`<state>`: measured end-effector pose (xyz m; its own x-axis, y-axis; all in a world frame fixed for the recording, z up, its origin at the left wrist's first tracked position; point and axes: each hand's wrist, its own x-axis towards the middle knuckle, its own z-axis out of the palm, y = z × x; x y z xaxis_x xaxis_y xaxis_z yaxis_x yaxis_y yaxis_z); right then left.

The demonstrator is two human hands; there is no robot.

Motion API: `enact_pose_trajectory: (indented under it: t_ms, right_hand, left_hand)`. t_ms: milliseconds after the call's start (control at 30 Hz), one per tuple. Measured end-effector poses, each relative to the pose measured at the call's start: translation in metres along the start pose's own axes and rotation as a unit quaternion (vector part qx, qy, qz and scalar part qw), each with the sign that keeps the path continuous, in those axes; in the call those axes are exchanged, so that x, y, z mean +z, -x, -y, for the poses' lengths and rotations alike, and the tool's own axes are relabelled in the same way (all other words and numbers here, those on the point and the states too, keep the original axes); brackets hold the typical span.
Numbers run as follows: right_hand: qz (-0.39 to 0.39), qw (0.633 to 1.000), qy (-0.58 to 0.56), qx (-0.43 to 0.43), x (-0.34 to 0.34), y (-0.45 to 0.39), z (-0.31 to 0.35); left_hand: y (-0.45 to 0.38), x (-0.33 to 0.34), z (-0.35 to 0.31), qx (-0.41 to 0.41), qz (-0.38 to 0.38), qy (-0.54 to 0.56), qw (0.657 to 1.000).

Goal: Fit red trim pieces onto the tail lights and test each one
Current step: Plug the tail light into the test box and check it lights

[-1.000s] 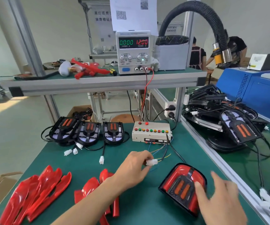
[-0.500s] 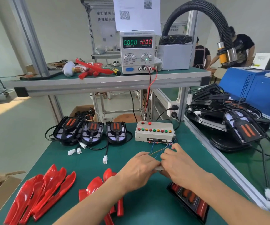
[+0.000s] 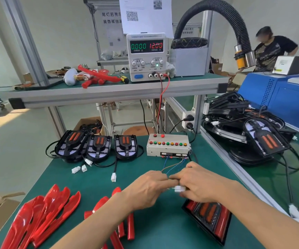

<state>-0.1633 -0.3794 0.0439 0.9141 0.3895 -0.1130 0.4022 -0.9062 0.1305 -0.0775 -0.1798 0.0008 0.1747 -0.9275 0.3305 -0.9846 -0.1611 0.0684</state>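
the left hand (image 3: 149, 188) and right hand (image 3: 198, 186) meet over the green table (image 3: 145, 229), fingers of both curled around a small white plug (image 3: 179, 188) pinched between them; thin coloured wires (image 3: 172, 165) run from just beyond the fingertips up to the button box (image 3: 168, 145) further back; a tail light (image 3: 208, 218) fitted with red trim lies right under the right wrist — partly hidden by it; loose red trim pieces (image 3: 42, 212) lie well out to the left of the left forearm, more beneath it; three untrimmed lights (image 3: 98, 146) sit beyond the left hand, beside the box; the power supply (image 3: 147, 56) stands on the shelf above.
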Motion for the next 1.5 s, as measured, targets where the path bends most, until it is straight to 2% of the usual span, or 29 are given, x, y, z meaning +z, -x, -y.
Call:
enact_pose_trajectory:
  t_ms: [133,267,333,433,533,667,700,767,833,867,900,933,1000,1033,1233,1367,1500]
  right_hand:
    - [-0.021,0.999,-0.019,0.023,0.004,0.003,-0.009]
    - [-0.08,0.994,-0.038,0.063,0.015,0.003,-0.013]
    - [-0.116,0.988,-0.061,0.079,0.022,0.008,-0.015]
    - [-0.162,0.98,-0.08,0.087,0.033,0.017,-0.012]
    - [-0.214,0.966,-0.118,0.08,0.042,0.024,-0.001]
    - [-0.278,0.927,-0.221,0.119,0.048,0.038,0.019]
    - [-0.281,0.919,-0.239,0.142,0.049,0.044,0.024]
    - [-0.307,0.874,-0.299,0.226,0.053,0.061,0.034]
    - [-0.372,0.772,-0.355,0.375,0.064,0.086,0.042]
    - [-0.369,0.719,-0.374,0.455,0.069,0.1,0.046]
    - [-0.336,0.68,-0.397,0.517,0.073,0.112,0.049]
    - [-0.288,0.656,-0.427,0.551,0.078,0.121,0.053]
    - [-0.2,0.633,-0.493,0.562,0.086,0.127,0.059]
    - [-0.184,0.616,-0.528,0.555,0.088,0.125,0.061]
    - [-0.2,0.479,-0.664,0.539,0.089,0.101,0.053]
    - [-0.171,0.437,-0.702,0.535,0.08,0.088,0.054]
    - [-0.159,0.412,-0.749,0.493,0.073,0.079,0.062]
  left_hand:
    - [0.008,0.002,0.004,-0.033,0.006,0.011,0.999]
    - [0.005,0.006,-0.002,-0.039,0.01,0.001,0.999]
    - [0.009,0.01,-0.004,-0.068,0.016,-0.002,0.998]
    - [0.01,0.008,-0.017,-0.122,-0.054,0.06,0.989]
    - [-0.004,0.006,-0.042,-0.195,-0.125,0.139,0.963]
    - [-0.02,0.011,-0.064,-0.31,-0.122,0.323,0.886]
    - [-0.021,0.011,-0.066,-0.318,-0.114,0.336,0.879]
    - [-0.022,0.013,-0.067,-0.334,-0.103,0.343,0.872]
    - [-0.02,0.013,-0.065,-0.352,-0.096,0.35,0.863]
    - [-0.018,0.012,-0.063,-0.358,-0.092,0.356,0.858]
    - [-0.017,0.011,-0.062,-0.363,-0.086,0.362,0.854]
    - [-0.016,0.01,-0.061,-0.368,-0.08,0.368,0.85]
    - [-0.015,0.009,-0.062,-0.378,-0.069,0.373,0.845]
    - [-0.015,0.009,-0.063,-0.38,-0.064,0.37,0.845]
    - [-0.015,0.003,-0.069,-0.355,-0.053,0.328,0.874]
    - [-0.009,0.002,-0.074,-0.332,-0.04,0.303,0.892]
    - [-0.006,0.0,-0.08,-0.323,-0.042,0.305,0.895]
